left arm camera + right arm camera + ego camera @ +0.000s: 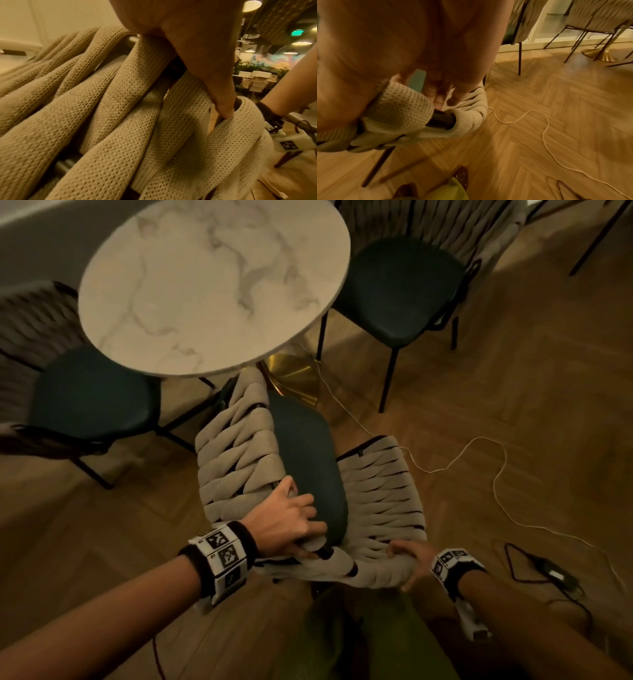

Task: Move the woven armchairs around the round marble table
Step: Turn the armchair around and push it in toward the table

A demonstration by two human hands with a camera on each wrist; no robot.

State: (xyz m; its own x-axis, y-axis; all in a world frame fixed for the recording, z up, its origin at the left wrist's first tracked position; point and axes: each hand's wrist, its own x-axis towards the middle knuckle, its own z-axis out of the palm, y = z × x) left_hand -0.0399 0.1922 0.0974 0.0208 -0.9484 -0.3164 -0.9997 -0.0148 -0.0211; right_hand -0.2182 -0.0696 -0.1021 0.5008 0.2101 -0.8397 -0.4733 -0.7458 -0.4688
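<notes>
The round marble table (212, 282) stands at the top centre of the head view. In front of me a woven armchair (236, 453) with beige straps and a dark green seat (308, 460) is turned and tilted, its front near the table's gold base (294, 378). My left hand (291, 522) grips the left part of its curved back rim, fingers over the edge by the seat. My right hand (406, 559) grips the rim further right. Close up, my left hand (197, 60) presses into the straps (111, 121), and my right hand (428, 54) curls over the woven rim (397, 108).
Two more woven armchairs stand at the table, one left (92, 402) and one right (394, 292). A pale cable (496, 474) snakes over the wood floor on the right, leading to a black adapter (556, 575). My green trouser legs (342, 638) are just behind the chair.
</notes>
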